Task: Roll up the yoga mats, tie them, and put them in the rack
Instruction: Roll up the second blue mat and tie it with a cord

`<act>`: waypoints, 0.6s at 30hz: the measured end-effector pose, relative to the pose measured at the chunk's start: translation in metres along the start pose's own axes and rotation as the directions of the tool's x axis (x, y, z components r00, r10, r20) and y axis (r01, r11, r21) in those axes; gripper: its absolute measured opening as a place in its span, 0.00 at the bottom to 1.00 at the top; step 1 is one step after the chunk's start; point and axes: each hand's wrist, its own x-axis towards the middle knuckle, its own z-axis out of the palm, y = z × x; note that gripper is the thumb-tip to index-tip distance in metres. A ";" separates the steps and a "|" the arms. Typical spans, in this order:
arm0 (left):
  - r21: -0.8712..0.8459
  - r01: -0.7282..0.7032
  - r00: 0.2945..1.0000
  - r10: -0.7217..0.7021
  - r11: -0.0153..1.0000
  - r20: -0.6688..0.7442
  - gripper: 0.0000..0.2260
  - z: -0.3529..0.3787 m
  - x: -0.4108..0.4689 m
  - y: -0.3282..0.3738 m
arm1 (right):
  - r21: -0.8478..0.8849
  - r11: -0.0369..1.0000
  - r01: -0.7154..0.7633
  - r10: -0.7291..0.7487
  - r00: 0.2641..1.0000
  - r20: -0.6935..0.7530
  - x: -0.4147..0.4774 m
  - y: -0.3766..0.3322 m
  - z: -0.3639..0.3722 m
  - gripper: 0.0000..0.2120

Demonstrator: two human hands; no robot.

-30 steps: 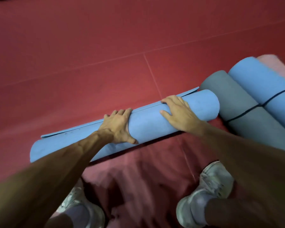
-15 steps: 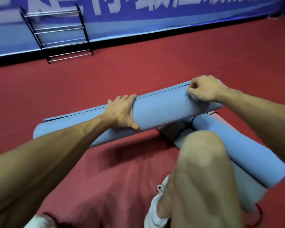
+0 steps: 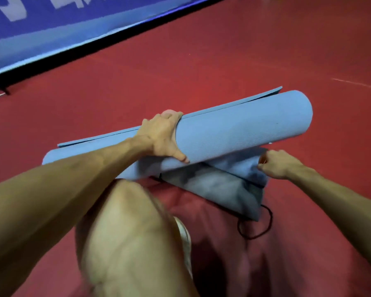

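At the far left a blue banner (image 3: 41, 28) with white letters stands along the smooth red floor (image 3: 223, 50). Your left grip (image 3: 162, 136) is curled over the middle of the blue mat (image 3: 244, 129), fingers on top and thumb on the near side. This mat is a tight roll, a long cylinder with a finely ribbed surface, and its loose edge lies as a flat flap along the far side. Its long axis goes from lower left to upper right. It rests across a grey roll (image 3: 212, 187) and another blue roll (image 3: 240, 163). Your right grip (image 3: 276, 163) has curled fingers at that lower roll's end; I cannot tell if they pinch something. A thin black cord (image 3: 271, 218) loops on the floor below.
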 end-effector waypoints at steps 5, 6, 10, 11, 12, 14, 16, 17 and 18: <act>-0.002 -0.171 0.983 0.171 0.985 0.064 0.50 0.022 0.036 0.043 | 0.092 0.989 -0.119 0.103 0.980 0.170 0.003 0.046 0.081 0.16; 0.003 -0.194 0.979 0.193 0.981 0.066 0.50 0.026 0.043 0.050 | 0.096 0.985 -0.141 0.119 0.971 0.208 0.001 0.053 0.096 0.16; 0.018 -0.301 0.953 0.300 0.954 0.033 0.50 0.042 0.070 0.081 | 0.063 0.981 -0.183 0.148 0.917 0.371 -0.009 0.073 0.169 0.16; 0.028 -0.310 0.950 0.309 0.950 0.033 0.50 0.048 0.075 0.089 | 0.055 0.984 -0.169 0.134 0.909 0.394 -0.010 0.077 0.186 0.15; 0.038 -0.317 0.948 0.316 0.948 0.031 0.50 0.055 0.079 0.097 | 0.069 0.985 -0.156 0.114 0.902 0.416 -0.010 0.080 0.200 0.15; 0.050 -0.341 0.940 0.340 0.939 0.028 0.50 0.069 0.084 0.114 | 0.141 0.979 -0.146 0.072 0.900 0.430 -0.009 0.081 0.224 0.16; 0.031 -0.361 0.932 0.360 0.932 0.034 0.48 0.083 0.087 0.125 | 0.168 0.980 -0.106 0.027 0.908 0.418 -0.006 0.077 0.241 0.19; 0.001 -0.370 0.928 0.370 0.929 0.041 0.47 0.090 0.089 0.127 | 0.157 0.985 -0.068 0.001 0.919 0.394 -0.006 0.075 0.251 0.23; -0.024 -0.373 0.926 0.374 0.927 0.049 0.46 0.097 0.089 0.129 | 0.130 0.991 -0.041 -0.011 0.929 0.370 -0.004 0.075 0.262 0.28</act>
